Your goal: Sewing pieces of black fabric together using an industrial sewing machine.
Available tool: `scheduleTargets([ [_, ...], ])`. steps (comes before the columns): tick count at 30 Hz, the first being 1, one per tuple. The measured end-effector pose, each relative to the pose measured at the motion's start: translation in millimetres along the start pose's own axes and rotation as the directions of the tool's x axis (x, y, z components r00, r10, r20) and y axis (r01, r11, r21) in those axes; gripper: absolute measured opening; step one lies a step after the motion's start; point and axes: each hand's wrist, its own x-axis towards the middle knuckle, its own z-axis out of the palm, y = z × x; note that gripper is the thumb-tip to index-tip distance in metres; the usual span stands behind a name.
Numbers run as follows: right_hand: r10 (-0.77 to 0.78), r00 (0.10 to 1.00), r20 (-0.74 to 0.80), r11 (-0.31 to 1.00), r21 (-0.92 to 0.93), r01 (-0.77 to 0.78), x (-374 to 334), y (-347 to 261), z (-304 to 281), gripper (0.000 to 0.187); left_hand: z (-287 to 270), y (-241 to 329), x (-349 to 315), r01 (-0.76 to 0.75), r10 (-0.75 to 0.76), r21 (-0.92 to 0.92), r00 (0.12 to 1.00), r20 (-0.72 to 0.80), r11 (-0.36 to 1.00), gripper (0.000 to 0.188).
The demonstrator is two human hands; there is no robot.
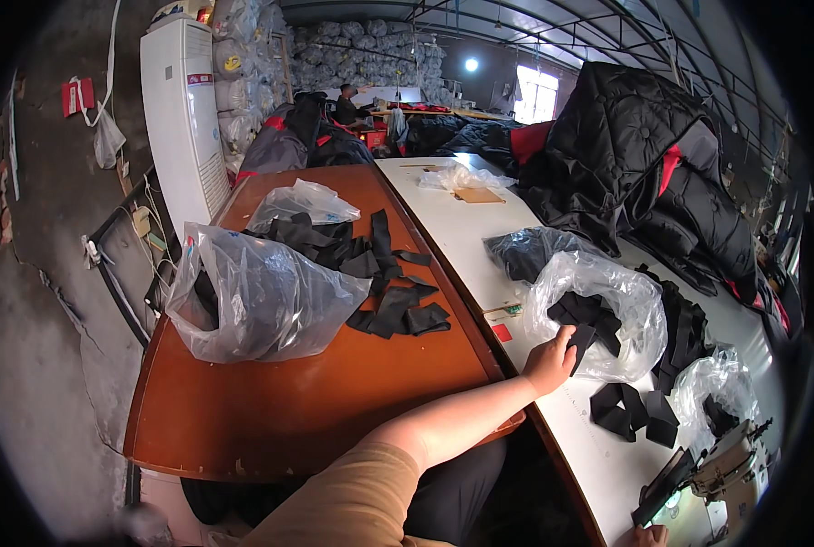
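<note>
My left hand (551, 363) reaches across to the white table, its fingers closed on a black fabric strip (582, 348) at the mouth of a clear plastic bag (639, 305). More black strips (591, 314) lie bunched inside that bag. Only the fingers of my right hand (651, 536) show at the lower edge, beside the end of a long dark piece (667, 483) by a sewing machine (731, 469); their grip is cut off by the frame. Folded black strips (633, 410) rest on the tabletop between the two hands.
On the brown table (334, 410) at left stands another plastic bag (261, 296), with loose black strips (393, 305) beside it. Black quilted items (626, 146) are heaped at far right. A white cabinet-like unit (183, 109) stands by the wall. Another person (346, 108) is far back.
</note>
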Motion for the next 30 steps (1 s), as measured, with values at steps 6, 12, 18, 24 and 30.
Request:
scheduleTargets([
  [6,-0.008,1.0,0.008,1.0,-0.025,0.008,0.3,1.5,1.2,0.033,0.4,-1.0,-0.9,0.005,-0.005,0.002,1.0,-0.007,1.0,0.039],
  [12,-0.034,0.999,0.013,0.998,-0.044,0.035,0.6,1.7,-0.6,0.032,-0.5,0.9,0.0,0.01,-0.01,0.002,1.0,0.001,1.0,0.038],
  [18,-0.026,1.0,-0.002,1.0,-0.009,0.026,2.7,-2.6,-1.5,0.029,-0.1,-1.5,0.3,0.016,-0.016,-0.002,1.0,0.011,1.0,0.039],
  [24,-0.017,0.999,-0.03,1.0,0.014,0.018,1.2,-2.2,1.0,0.029,0.8,0.0,0.4,-0.001,0.001,-0.004,1.0,0.003,1.0,0.039],
  [30,-0.04,0.999,-0.028,0.999,0.008,0.04,4.4,-5.3,-1.1,0.028,-0.4,-0.7,0.1,-0.002,0.002,-0.003,1.0,0.004,1.0,0.038],
])
